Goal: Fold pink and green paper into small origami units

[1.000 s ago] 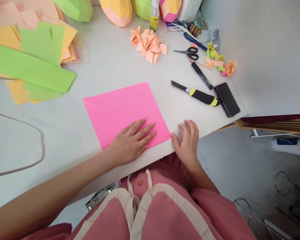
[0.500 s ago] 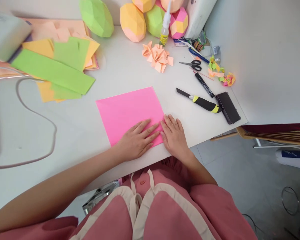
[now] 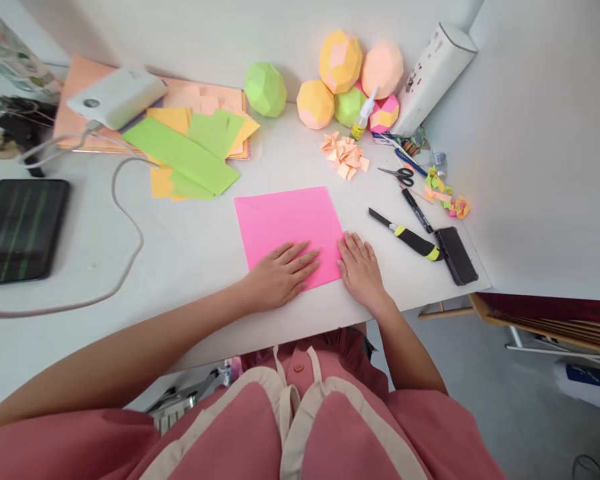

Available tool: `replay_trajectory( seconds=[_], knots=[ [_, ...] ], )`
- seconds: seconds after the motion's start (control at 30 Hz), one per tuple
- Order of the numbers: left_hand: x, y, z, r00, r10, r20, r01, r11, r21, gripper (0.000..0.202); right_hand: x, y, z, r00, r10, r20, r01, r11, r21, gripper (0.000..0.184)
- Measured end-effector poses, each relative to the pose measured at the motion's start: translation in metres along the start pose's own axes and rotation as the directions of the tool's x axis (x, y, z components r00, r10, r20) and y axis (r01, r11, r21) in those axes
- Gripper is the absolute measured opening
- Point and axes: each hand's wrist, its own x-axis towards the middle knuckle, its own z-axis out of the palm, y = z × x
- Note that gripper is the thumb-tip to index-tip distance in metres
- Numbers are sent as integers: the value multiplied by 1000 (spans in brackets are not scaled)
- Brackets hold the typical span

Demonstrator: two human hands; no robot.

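A pink sheet of paper (image 3: 287, 217) lies flat on the white table (image 3: 190, 240) near its front edge. My left hand (image 3: 280, 273) rests palm down on the sheet's near part, fingers stretched out. My right hand (image 3: 361, 270) lies flat beside it, fingers extended, its fingertips at the sheet's right near corner. Neither hand holds anything.
A utility knife (image 3: 407, 237), a black marker (image 3: 417, 209), a black case (image 3: 456, 255) and scissors (image 3: 400, 175) lie to the right. Green and orange paper strips (image 3: 185, 157) lie at the left, with a tablet (image 3: 20, 230), a cable (image 3: 125, 227) and paper balls (image 3: 337, 63) behind.
My right hand moved left from the table edge onto the pink sheet's corner and flattened. The view has tilted up, showing more of the table's back.
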Motion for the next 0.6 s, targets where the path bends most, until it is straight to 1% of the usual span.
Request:
replay_trajectory(
  seconds=[0.1, 0.2, 0.3, 0.4, 0.47, 0.53, 0.6],
  knots=[
    [-11, -1, 0, 999, -45, 5, 45, 999, -3, 51, 0, -1, -1, 1000, 17, -1, -17, 1000, -16, 49],
    [-12, -1, 1, 998, -58, -2, 58, 998, -11, 53, 0, -10, -2, 997, 58, -53, -60, 998, -31, 49],
    [-9, -1, 3, 998, -55, -21, 55, 998, -18, 53, -3, -32, -1, 994, 71, -88, -75, 996, -42, 50],
    [-8, 0, 4, 997, -67, -30, 66, 998, -24, 52, -7, -60, 2, 999, -12, -50, 10, 999, -35, 54],
    [-8, 0, 4, 997, -75, -31, 74, 997, -29, 52, -10, -72, 4, 999, -38, -39, 37, 999, -29, 55],
    [-9, 0, 4, 997, -69, -35, 68, 997, -37, 52, -12, -73, 4, 999, -31, -38, 30, 999, -21, 56],
    [-9, 0, 4, 997, -61, -40, 59, 997, -43, 53, -14, -61, 5, 999, 7, -35, -8, 1000, -19, 56]
  ],
)
